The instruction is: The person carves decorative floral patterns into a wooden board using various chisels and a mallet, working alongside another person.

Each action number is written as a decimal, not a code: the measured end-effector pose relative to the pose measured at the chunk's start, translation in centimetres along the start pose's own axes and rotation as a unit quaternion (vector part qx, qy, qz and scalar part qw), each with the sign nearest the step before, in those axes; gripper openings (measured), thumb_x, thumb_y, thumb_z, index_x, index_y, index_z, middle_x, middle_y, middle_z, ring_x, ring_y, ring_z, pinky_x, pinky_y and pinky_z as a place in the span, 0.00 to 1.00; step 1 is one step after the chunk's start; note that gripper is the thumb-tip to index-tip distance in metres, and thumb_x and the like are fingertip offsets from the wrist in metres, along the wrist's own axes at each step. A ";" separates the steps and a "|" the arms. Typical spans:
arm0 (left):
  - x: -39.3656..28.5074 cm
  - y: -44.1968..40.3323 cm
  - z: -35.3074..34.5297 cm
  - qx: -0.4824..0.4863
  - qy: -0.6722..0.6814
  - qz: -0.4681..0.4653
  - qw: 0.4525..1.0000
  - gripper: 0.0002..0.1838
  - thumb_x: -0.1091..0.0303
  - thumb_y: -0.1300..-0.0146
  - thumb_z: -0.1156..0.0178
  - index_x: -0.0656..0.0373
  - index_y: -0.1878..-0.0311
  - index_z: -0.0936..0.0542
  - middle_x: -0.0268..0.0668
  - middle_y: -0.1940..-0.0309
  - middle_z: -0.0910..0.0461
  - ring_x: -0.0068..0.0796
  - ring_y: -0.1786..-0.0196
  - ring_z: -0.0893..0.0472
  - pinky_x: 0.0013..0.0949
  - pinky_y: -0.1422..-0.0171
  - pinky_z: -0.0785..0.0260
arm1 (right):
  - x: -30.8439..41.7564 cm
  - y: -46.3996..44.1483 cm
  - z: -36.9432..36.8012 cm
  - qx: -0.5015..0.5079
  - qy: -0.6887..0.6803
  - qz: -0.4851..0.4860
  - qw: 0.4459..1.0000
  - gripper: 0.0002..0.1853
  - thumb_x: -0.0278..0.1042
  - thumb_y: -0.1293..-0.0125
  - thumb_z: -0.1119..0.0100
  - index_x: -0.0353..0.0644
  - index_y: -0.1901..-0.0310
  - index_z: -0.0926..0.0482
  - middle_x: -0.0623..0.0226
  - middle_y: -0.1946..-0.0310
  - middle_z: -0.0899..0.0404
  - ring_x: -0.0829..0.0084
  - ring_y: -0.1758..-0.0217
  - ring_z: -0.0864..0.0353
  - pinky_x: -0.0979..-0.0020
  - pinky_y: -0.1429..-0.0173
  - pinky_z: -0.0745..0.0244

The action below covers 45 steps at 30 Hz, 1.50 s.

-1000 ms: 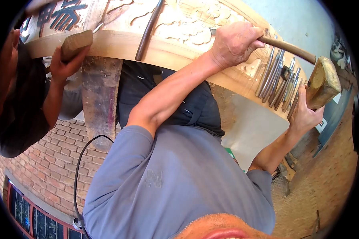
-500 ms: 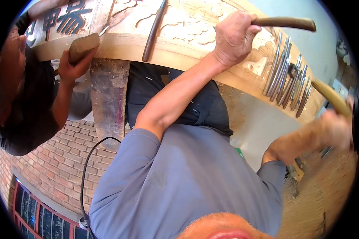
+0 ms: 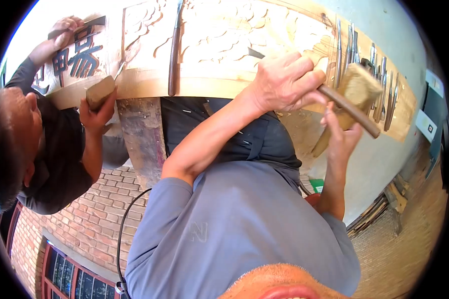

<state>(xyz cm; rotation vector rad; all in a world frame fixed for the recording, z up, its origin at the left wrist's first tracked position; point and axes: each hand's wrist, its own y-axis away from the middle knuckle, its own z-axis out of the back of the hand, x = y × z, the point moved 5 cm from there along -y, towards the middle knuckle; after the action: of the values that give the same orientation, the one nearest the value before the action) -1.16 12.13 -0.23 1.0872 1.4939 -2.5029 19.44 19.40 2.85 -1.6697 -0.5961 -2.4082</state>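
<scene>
My left hand [image 3: 287, 82] is closed around a chisel [image 3: 351, 112], its wooden handle sticking out toward the lower right. The dark blade shows on the other side of the fist, over the carved wooden board [image 3: 209, 82]. Where its edge meets the wood I cannot make out. In my right hand [image 3: 343, 133] is a wooden mallet [image 3: 362, 84]; its blocky head is up beside the chisel handle, overlapping it in view. Whether the two touch, I cannot tell. Relief shapes like clouds cover the board around the blade.
Several chisels and gouges [image 3: 384, 94] lie in a row on the board's right end. Another chisel [image 3: 174, 55] lies across it left of centre. At left a co-worker [image 3: 50, 149] holds a mallet [image 3: 101, 92] and a tool near painted characters [image 3: 85, 52]. A cable [image 3: 118, 239] hangs below.
My right hand has swung the mallet in from the far right toward the chisel. The chisel handle has tipped down toward me. The co-worker's upper hand has come further into view.
</scene>
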 end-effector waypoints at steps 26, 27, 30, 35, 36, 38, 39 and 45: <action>2.7 -1.2 -1.7 0.042 -0.004 -0.005 0.999 0.23 0.51 0.41 0.18 0.50 0.70 0.25 0.31 0.75 0.30 0.33 0.74 0.25 0.39 0.71 0.34 | -6.3 2.4 -3.1 0.106 0.045 -0.138 0.984 0.09 0.25 0.27 0.23 0.35 0.54 0.16 0.69 0.69 0.14 0.79 0.71 0.16 0.72 0.66 0.21; 2.6 -1.1 -1.7 0.053 0.001 -0.005 0.999 0.23 0.50 0.39 0.19 0.51 0.70 0.25 0.32 0.75 0.30 0.33 0.74 0.24 0.39 0.71 0.34 | -6.2 2.4 -3.1 0.110 0.051 -0.141 0.983 0.08 0.24 0.26 0.24 0.35 0.53 0.17 0.68 0.68 0.14 0.78 0.71 0.16 0.72 0.65 0.22; 1.6 -1.0 -1.3 0.086 0.011 -0.012 0.996 0.23 0.48 0.37 0.20 0.50 0.68 0.24 0.32 0.73 0.29 0.34 0.71 0.24 0.39 0.69 0.33 | -6.0 2.5 -3.0 0.115 0.057 -0.133 0.983 0.11 0.24 0.26 0.25 0.34 0.47 0.16 0.67 0.65 0.13 0.80 0.69 0.16 0.73 0.65 0.23; -2.1 -1.6 1.7 0.084 -0.001 -0.072 0.994 0.19 0.43 0.32 0.23 0.47 0.52 0.13 0.31 0.61 0.19 0.34 0.65 0.21 0.36 0.64 0.31 | -2.4 1.8 -3.3 0.100 0.115 0.025 0.988 0.29 0.37 0.30 0.18 0.35 0.32 0.17 0.58 0.59 0.08 0.66 0.59 0.07 0.65 0.54 0.13; -3.3 -2.1 2.6 0.081 -0.050 -0.079 0.992 0.20 0.43 0.32 0.23 0.46 0.49 0.13 0.30 0.60 0.18 0.33 0.65 0.21 0.35 0.64 0.31 | -0.9 1.2 -3.6 0.088 0.144 0.110 0.980 0.33 0.42 0.32 0.16 0.36 0.31 0.17 0.54 0.60 0.06 0.62 0.58 0.04 0.62 0.52 0.11; -5.7 -2.8 4.9 0.072 -0.147 -0.089 0.983 0.22 0.41 0.31 0.23 0.43 0.42 0.11 0.29 0.59 0.16 0.31 0.65 0.21 0.34 0.65 0.32 | 1.1 0.1 -4.3 0.082 0.181 0.128 0.972 0.39 0.48 0.34 0.15 0.39 0.27 0.19 0.48 0.53 0.05 0.53 0.49 0.02 0.54 0.46 0.10; -6.1 -2.8 5.4 0.083 -0.142 -0.088 0.982 0.24 0.42 0.32 0.23 0.41 0.39 0.10 0.29 0.59 0.16 0.30 0.66 0.21 0.33 0.66 0.32 | 1.5 -0.6 -4.9 0.063 0.248 0.151 0.955 0.38 0.48 0.33 0.15 0.39 0.27 0.18 0.49 0.52 0.05 0.55 0.49 0.02 0.55 0.48 0.09; -7.1 -2.0 6.7 0.161 -0.202 -0.077 0.963 0.28 0.54 0.36 0.18 0.39 0.32 0.10 0.25 0.59 0.16 0.24 0.68 0.20 0.33 0.67 0.31 | -2.1 -3.1 -8.5 -0.045 0.452 0.272 0.848 0.41 0.50 0.31 0.17 0.36 0.23 0.21 0.46 0.31 0.12 0.55 0.45 0.03 0.60 0.53 0.04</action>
<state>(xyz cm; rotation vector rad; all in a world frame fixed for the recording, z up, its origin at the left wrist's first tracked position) -0.21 5.75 7.38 0.4383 1.1253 -2.9145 11.81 18.60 -2.43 -0.4329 0.1389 -2.3899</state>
